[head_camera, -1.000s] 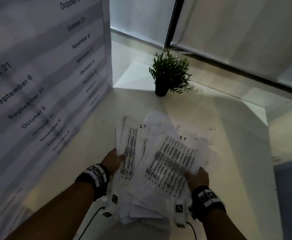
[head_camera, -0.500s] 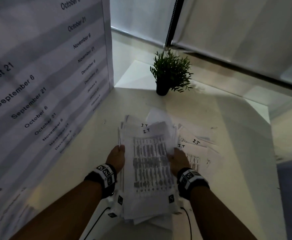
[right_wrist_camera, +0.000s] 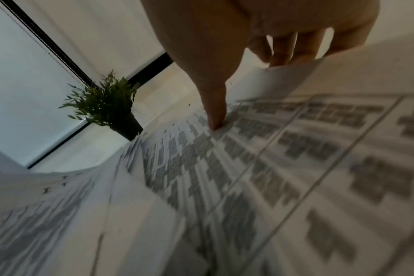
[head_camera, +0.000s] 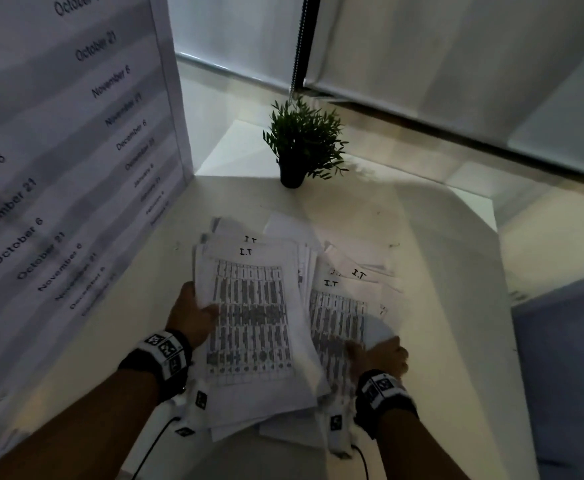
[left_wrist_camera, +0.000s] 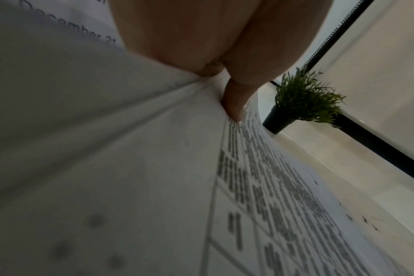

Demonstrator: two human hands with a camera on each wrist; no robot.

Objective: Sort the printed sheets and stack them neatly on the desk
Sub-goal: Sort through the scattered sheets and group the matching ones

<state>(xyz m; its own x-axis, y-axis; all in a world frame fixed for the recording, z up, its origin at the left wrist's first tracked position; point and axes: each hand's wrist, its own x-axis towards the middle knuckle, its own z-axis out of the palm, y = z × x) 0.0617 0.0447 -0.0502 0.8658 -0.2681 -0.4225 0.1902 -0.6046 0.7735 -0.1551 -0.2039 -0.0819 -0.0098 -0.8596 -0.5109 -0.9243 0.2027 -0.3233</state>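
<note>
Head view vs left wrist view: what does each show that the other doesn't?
Head only: the right hand pinching a printed sheet on the pale desk, and handwritten "I.T" headings.

Left wrist only: a close look at the left hand's thumb pressed onto the white gathered bundle of printed sheets, and the sheet edges bending under it.

Both: the green potted plant in a black pot and the dated wall chart.

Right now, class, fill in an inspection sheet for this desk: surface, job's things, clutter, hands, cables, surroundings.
Surface: pale desk, small dark specks.
Job's things: held bundle of printed sheets; loose printed sheets fanned untidily beside and beneath it.
Clutter: potted plant at the far edge.
Hands: left hand holds the bundle in its grip; right hand pinches a loose sheet.
Cables: black wrist cable.
Surroundings: date chart left; window blinds behind.
</note>
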